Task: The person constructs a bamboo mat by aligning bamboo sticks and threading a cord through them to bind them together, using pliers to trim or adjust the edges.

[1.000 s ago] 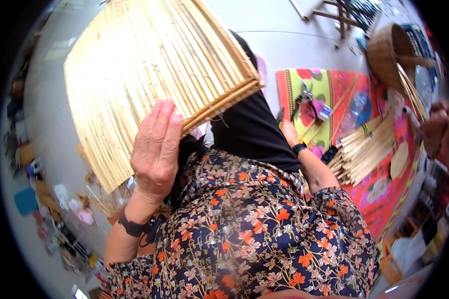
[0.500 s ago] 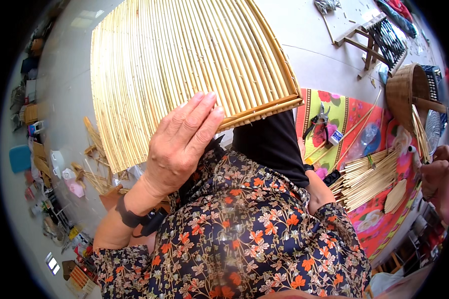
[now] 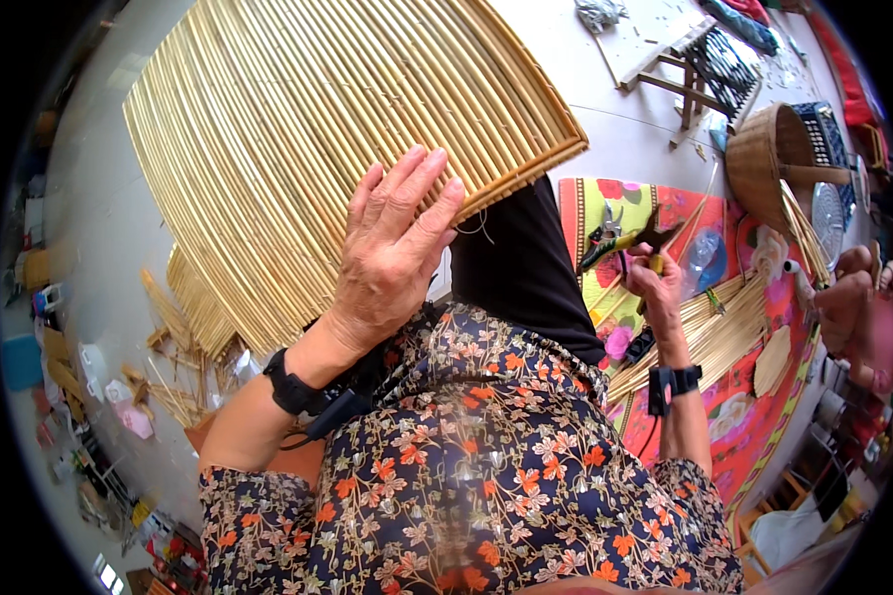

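Observation:
A large panel of thin, straight reeds or bamboo sticks, with a wooden border along its right side and near corner, lies tilted over my lap. My left hand rests on its near edge, fingers stretched flat across the sticks. A loose thin strand dangles from the edge beside it. To the right, my right hand is closed around the handles of dark-jawed pliers, held above a flowered cloth. Part of their handles is hidden by the fingers. Silver-bladed pruning shears are just beyond.
The flowered cloth carries a bundle of cut sticks and a clear bag. Farther right stand a wooden bucket and a folding stool. Part of another person shows at the right. Wood scraps litter the left floor.
My right hand, mostly hidden before, has come up into view with the pliers in it. The panel has shifted left, and my left hand stays on its edge.

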Tool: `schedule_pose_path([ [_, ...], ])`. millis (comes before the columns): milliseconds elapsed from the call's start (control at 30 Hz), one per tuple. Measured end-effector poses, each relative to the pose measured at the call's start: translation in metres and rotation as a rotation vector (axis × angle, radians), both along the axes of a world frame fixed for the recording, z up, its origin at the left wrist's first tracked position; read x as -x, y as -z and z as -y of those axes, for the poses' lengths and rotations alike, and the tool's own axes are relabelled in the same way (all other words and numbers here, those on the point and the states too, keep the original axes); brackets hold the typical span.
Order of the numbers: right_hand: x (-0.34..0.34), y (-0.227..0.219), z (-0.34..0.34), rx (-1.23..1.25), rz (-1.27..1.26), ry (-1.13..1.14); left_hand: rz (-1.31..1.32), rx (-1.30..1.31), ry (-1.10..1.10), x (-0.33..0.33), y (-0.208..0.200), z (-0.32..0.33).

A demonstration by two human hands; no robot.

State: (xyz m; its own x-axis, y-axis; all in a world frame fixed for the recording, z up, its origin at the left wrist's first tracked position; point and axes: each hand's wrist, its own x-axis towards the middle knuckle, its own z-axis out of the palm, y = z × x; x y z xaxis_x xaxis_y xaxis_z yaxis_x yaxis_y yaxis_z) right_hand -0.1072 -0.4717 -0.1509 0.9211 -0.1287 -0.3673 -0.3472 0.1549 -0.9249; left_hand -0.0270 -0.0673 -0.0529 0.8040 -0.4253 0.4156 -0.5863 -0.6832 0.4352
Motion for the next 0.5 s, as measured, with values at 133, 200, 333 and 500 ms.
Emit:
schedule_pose_path([
  [133,-0.002,-0.079,-0.043,-0.277,0.080,-0.194,0.018,0.116,-0.004,-0.018,0.009,0.019],
  [200,-0.003,-0.094,-0.066,-0.029,0.027,-0.153,0.005,0.133,-0.007,-0.021,0.007,0.027],
  [333,-0.014,-0.101,-0.073,0.399,0.226,-0.373,0.003,0.159,-0.017,-0.024,0.012,0.036],
  [500,-0.027,-0.097,-0.079,0.552,0.269,-0.513,-0.004,0.196,-0.009,-0.022,0.010,0.046],
])
